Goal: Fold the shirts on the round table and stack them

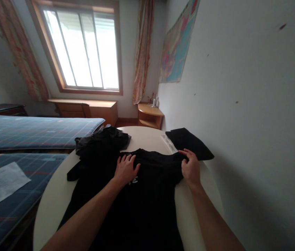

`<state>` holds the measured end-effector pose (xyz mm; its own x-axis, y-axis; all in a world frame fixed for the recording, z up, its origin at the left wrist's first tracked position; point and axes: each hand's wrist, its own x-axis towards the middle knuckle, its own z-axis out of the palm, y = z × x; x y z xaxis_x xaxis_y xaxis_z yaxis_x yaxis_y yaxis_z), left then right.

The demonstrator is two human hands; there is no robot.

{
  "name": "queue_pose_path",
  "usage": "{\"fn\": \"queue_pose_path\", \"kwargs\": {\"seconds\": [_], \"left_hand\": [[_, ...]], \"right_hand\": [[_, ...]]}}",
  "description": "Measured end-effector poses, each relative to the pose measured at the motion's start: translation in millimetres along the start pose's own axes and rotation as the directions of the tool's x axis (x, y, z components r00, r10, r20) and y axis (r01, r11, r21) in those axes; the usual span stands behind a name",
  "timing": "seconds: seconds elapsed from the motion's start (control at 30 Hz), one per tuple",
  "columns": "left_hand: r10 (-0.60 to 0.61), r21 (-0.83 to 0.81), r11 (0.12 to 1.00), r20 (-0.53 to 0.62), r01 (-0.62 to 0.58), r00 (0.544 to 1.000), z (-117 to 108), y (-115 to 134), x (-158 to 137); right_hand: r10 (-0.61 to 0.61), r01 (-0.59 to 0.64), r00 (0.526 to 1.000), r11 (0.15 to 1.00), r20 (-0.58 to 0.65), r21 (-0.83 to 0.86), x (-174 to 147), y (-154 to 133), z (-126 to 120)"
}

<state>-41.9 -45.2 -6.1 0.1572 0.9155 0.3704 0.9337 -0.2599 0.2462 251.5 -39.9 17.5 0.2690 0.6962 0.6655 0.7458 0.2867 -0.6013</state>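
A black T-shirt (pixel 152 212) lies spread over a round cream-coloured table (pixel 49 205), its collar end away from me and small white lettering on its front. My left hand (pixel 126 170) rests on the cloth just below the collar with its fingers spread. At the right shoulder of the shirt, my right hand (pixel 191 169) grips the edge of the fabric between thumb and fingers. Beyond the left hand is a crumpled heap of black clothing (pixel 101 143). Past the right hand lies a flat black piece of cloth (pixel 190 143), with clear plastic packaging (pixel 168 142) beside it.
A white wall (pixel 254 139) runs close along the table's right side. Two plaid mattresses (pixel 37 130) lie to the left, the nearer one with a sheet of paper (pixel 2 186) on it. A corner shelf (pixel 149 111) and low wooden desk (pixel 100 104) stand by the window.
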Motion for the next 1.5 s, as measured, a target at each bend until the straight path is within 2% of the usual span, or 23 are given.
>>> {"fn": "queue_pose_path", "kwargs": {"seconds": [0.07, 0.13, 0.2, 0.27, 0.33, 0.4, 0.5, 0.6, 0.67, 0.77, 0.83, 0.93, 1.03, 1.1, 1.13, 1.23, 1.33, 1.4, 1.43, 1.5], "left_hand": [[0.196, -0.102, 0.976, 0.042, -0.191, 0.98, -3.7, 0.4, -1.4], [0.402, -0.221, 0.903, 0.131, -0.369, 0.906, -6.8, 2.9, -5.0], [0.515, -0.293, 0.844, 0.213, -0.449, 0.83, -8.7, 7.4, -10.0], [0.542, -0.308, 0.83, 0.248, -0.466, 0.803, -9.4, 12.9, -14.5], [0.537, -0.304, 0.833, 0.245, -0.463, 0.807, -9.0, 17.3, -16.8], [0.515, -0.296, 0.846, 0.235, -0.444, 0.824, -7.7, 19.7, -16.7], [0.453, -0.279, 0.877, 0.205, -0.391, 0.868, -5.1, 20.3, -14.0], [0.399, -0.274, 0.897, 0.161, -0.348, 0.903, -4.7, 20.9, -11.8], [0.384, -0.288, 0.897, 0.128, -0.336, 0.914, -5.8, 22.1, -11.2], [0.398, -0.296, 0.887, 0.1, -0.355, 0.912, -6.5, 23.5, -10.9], [0.417, -0.279, 0.884, 0.102, -0.376, 0.903, -5.0, 23.5, -10.8], [0.415, -0.268, 0.887, 0.108, -0.376, 0.903, -2.0, 22.8, -9.7], [0.395, -0.305, 0.883, 0.07, -0.357, 0.916, -3.3, 23.8, -7.3], [0.363, -0.354, 0.872, 0.006, -0.337, 0.932, -7.8, 25.4, -5.6], [0.334, -0.374, 0.87, -0.033, -0.321, 0.942, -10.5, 26.3, -5.0], [0.223, -0.368, 0.895, -0.124, -0.253, 0.967, -16.4, 27.8, -4.5], [0.18, -0.305, 0.931, -0.088, -0.199, 0.98, -14.6, 27.4, -5.4], [0.212, -0.298, 0.931, -0.024, -0.21, 0.977, -10.2, 26.3, -5.7], [0.236, -0.304, 0.926, -0.001, -0.226, 0.972, -7.9, 25.8, -5.6], [0.281, -0.317, 0.912, 0.023, -0.259, 0.96, -4.3, 24.6, -5.4]], "right_hand": [[0.03, -0.031, 0.999, 0.999, 0.016, 0.02, -0.5, 0.3, 1.3], [0.042, -0.044, 0.999, 0.998, 0.026, 0.055, -1.0, -1.3, 3.3], [0.03, -0.032, 0.999, 0.996, 0.03, 0.087, -1.7, -5.6, 4.7], [0.003, -0.007, 1.0, 0.993, 0.028, 0.12, -3.2, -13.5, 5.1], [-0.023, 0.014, 0.999, 0.984, 0.048, 0.178, -6.3, -24.9, 4.5], [-0.042, -0.003, 0.988, 0.959, 0.151, 0.284, -10.6, -38.1, 2.7], [-0.105, -0.064, 0.928, 0.9, 0.358, 0.431, -16.0, -53.7, -2.8], [-0.159, -0.056, 0.881, 0.9, 0.446, 0.432, -16.0, -57.1, -11.1], [-0.181, -0.018, 0.828, 0.937, 0.53, 0.348, -14.3, -53.9, -16.6], [-0.171, 0.038, 0.696, 0.979, 0.697, 0.202, -13.2, -47.8, -22.1], [-0.136, 0.041, 0.63, 0.989, 0.765, 0.142, -14.1, -45.6, -23.6], [-0.111, 0.026, 0.593, 0.993, 0.797, 0.119, -15.3, -46.2, -24.5], [-0.122, 0.012, 0.6, 0.99, 0.791, 0.143, -15.0, -50.0, -26.5], [-0.14, -0.005, 0.591, 0.984, 0.795, 0.177, -14.8, -53.3, -28.5], [-0.147, -0.022, 0.569, 0.981, 0.809, 0.193, -15.0, -54.8, -29.5], [-0.145, -0.096, 0.464, 0.973, 0.874, 0.212, -16.3, -58.3, -32.0], [-0.106, -0.181, 0.408, 0.964, 0.907, 0.195, -17.3, -58.4, -33.4], [-0.08, -0.226, 0.402, 0.957, 0.912, 0.184, -17.1, -55.5, -32.8], [-0.064, -0.221, 0.429, 0.96, 0.901, 0.173, -16.7, -53.1, -31.7], [-0.016, -0.138, 0.562, 0.984, 0.827, 0.112, -16.2, -46.9, -27.3]]}}
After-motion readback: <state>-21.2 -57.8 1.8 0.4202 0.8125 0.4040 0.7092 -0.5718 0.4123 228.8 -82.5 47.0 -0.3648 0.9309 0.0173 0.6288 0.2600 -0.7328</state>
